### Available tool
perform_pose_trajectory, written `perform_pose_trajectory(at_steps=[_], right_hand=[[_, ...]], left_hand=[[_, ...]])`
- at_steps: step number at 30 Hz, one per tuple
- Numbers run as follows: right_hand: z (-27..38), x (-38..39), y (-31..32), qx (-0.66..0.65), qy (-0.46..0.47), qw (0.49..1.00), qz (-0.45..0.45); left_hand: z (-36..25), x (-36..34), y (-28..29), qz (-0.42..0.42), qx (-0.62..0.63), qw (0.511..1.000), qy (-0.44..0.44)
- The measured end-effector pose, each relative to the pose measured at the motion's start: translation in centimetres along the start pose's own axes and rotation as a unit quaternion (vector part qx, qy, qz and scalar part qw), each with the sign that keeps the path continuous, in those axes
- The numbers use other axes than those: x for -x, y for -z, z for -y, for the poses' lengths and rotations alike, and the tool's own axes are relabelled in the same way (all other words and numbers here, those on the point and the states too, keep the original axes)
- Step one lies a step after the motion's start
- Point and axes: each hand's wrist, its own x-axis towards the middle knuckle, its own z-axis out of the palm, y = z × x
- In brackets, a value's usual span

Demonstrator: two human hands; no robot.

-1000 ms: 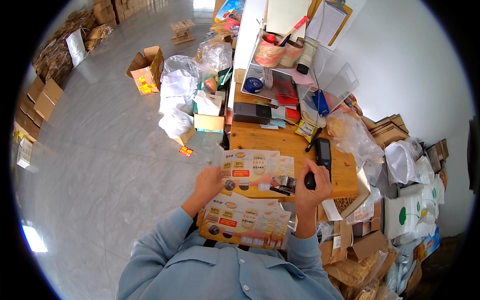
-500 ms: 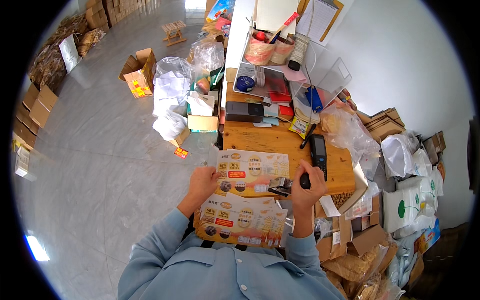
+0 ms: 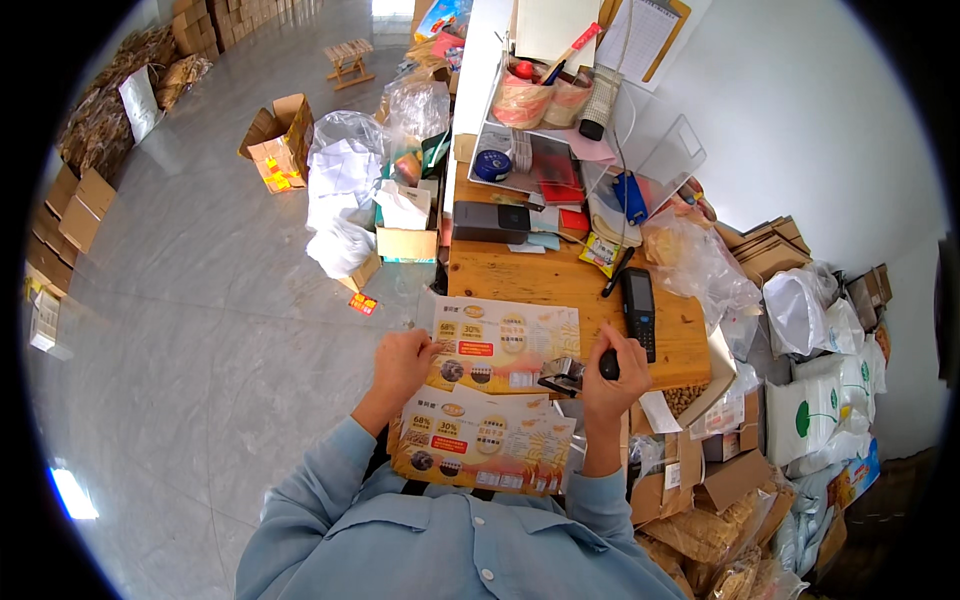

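Note:
A flat printed sheet or pouch (image 3: pixel 470 325), cream and yellow with pictures, lies along the near edge of the wooden table. My left hand (image 3: pixel 404 362) is closed at its left edge, fingers curled on that side. Below it, a stack of matching printed pieces (image 3: pixel 450 445) rests on my lap. My right hand (image 3: pixel 617 378) grips the black knob of a metal hand stamp (image 3: pixel 562 375), whose silver body sits at the sheet's lower right corner. Whether the stamp touches the sheet I cannot tell.
A black handheld scanner (image 3: pixel 638 305) lies just beyond my right hand. Farther back are a dark grey box (image 3: pixel 490 222), a blue tape roll (image 3: pixel 491 165) and pen holders (image 3: pixel 522 100). Cartons and plastic bags crowd the right; an open carton (image 3: pixel 278 150) stands on the floor at left.
Very little differs. Both hands keep their places, and the stamp stays at the sheet's lower right corner. The view has shifted slightly.

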Motion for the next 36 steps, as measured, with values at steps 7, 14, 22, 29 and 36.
perform_pose_trajectory(at_steps=[7,14,22,29,36], right_hand=[[0.0,0.6,-0.3,0.001,-0.012,1.000,-0.004],[0.1,1.0,-0.4,0.001,-0.026,1.000,-0.013],[0.3,1.0,-0.3,0.000,-0.027,0.999,-0.018],[0.7,1.0,0.5,0.024,-0.010,1.000,-0.005],[1.6,0.3,0.6,0.012,0.003,1.000,-0.006]], left_hand=[[-0.4,0.2,-0.4,0.008,-0.017,1.000,-0.017],[-1.0,0.2,-0.1,0.051,-0.060,0.997,-0.010],[-3.1,-0.2,2.3,0.048,-0.082,0.995,0.001],[-14.1,1.4,14.2,0.400,0.504,0.761,-0.080],[-19.7,6.9,14.9,0.323,0.665,0.599,-0.308]])
